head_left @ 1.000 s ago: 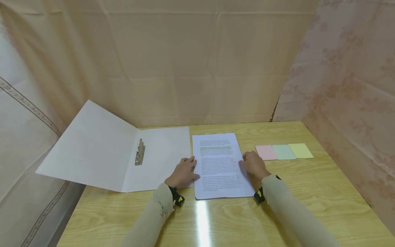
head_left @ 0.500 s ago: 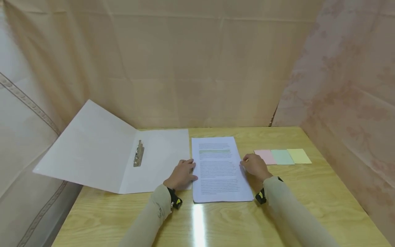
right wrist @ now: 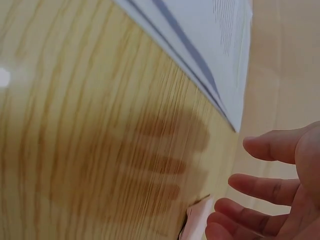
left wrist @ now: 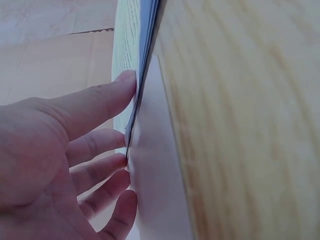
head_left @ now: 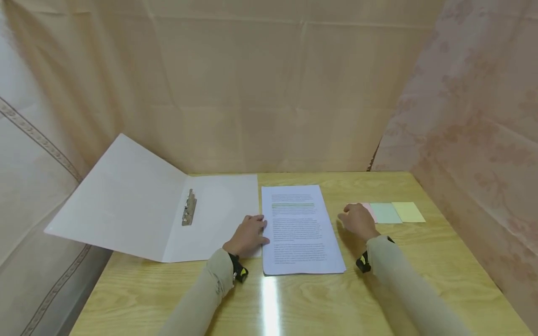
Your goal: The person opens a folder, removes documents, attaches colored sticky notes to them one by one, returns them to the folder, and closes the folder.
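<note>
A stack of printed sheets [head_left: 296, 233] with a green highlighted line on top lies in the middle of the table. My left hand [head_left: 247, 235] rests at its left edge; in the left wrist view, the thumb and relaxed fingers touch the sheets' edge without curling round it. My right hand [head_left: 358, 221] is apart from the stack, over the left part of the pink sticky-note pad [head_left: 371, 210]. In the right wrist view, the right fingers are loosely bent with nothing between them, near the pink pad [right wrist: 197, 220].
An open white binder [head_left: 227, 196] with a metal clip [head_left: 189, 208] lies at the left, its cover [head_left: 122, 200] tilted up. Green [head_left: 385, 213] and yellow [head_left: 408, 212] pads adjoin the pink one. A beige curtain [head_left: 269, 93] hangs behind the wooden table [head_left: 311, 308].
My right hand has left the stack's right edge and moved right, over the pink pad. The left hand stays at the left edge, and the stack lies where it was.
</note>
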The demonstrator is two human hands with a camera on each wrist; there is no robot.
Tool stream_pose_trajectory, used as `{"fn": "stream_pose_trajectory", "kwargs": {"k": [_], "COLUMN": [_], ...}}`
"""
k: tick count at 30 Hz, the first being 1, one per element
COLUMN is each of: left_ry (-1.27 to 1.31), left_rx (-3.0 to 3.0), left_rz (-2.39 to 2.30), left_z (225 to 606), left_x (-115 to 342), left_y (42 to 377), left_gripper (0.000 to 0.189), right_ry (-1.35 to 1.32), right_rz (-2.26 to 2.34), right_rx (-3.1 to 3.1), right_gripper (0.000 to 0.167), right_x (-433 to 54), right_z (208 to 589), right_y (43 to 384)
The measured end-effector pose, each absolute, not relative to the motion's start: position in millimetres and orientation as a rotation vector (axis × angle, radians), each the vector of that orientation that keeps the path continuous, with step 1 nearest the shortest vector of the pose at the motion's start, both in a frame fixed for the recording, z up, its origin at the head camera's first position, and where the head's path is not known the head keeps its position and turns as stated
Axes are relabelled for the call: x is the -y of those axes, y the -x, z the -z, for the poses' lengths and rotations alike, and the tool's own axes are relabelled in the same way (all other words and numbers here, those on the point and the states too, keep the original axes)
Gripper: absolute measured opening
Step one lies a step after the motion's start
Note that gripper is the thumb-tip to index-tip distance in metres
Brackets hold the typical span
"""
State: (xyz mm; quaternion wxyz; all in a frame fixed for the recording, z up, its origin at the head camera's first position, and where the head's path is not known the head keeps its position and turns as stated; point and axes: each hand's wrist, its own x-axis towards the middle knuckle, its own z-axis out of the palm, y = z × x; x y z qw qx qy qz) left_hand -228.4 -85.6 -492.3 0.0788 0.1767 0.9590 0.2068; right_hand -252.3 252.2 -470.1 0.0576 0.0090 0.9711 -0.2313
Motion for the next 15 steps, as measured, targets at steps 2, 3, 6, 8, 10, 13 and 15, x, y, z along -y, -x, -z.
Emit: {"fn": "stream_pose_trajectory", "kwargs": {"k": [2, 3, 6, 8, 10, 13, 15], "left_ry": [-0.527, -0.524, -0.518, -0.518, -0.525, -0.531, -0.544], "left_rx": [-2.876, -2.877, -2.875, -2.876, -2.879, -2.886, -2.885], "left_rz": [-0.617, -0.620, -0.625, -0.623, -0.625, -0.610, -0.601], "left_z": [491.6, 491.2, 490.5, 490.1, 489.8, 489.9, 490.9], "left_x": [84.9, 84.5, 83.4, 83.0, 83.5, 83.7, 83.0], "left_y": [229.6, 230.0, 231.1, 231.2, 230.5, 229.3, 229.4], "left_gripper": [0.061, 0.061, 0.061, 0.061, 0.060, 0.060, 0.059], "right_ry": [-0.036, -0.041, -0.084, -0.106, -0.128, -0.153, -0.178], "right_rz": [0.681, 0.665, 0.638, 0.630, 0.630, 0.630, 0.621], "right_rx": [-2.961, -2.971, -2.969, -2.961, -2.945, -2.935, -2.934], "right_gripper": [0.046, 0.046, 0.049, 0.051, 0.054, 0.056, 0.056], "right_x": [-256.0, -257.7, -262.6, -266.2, -269.9, -276.8, -282.4], "right_z": [467.5, 465.9, 462.7, 462.2, 464.2, 470.0, 473.6], "right_y": [253.3, 253.3, 252.9, 252.5, 252.7, 253.3, 253.0]}}
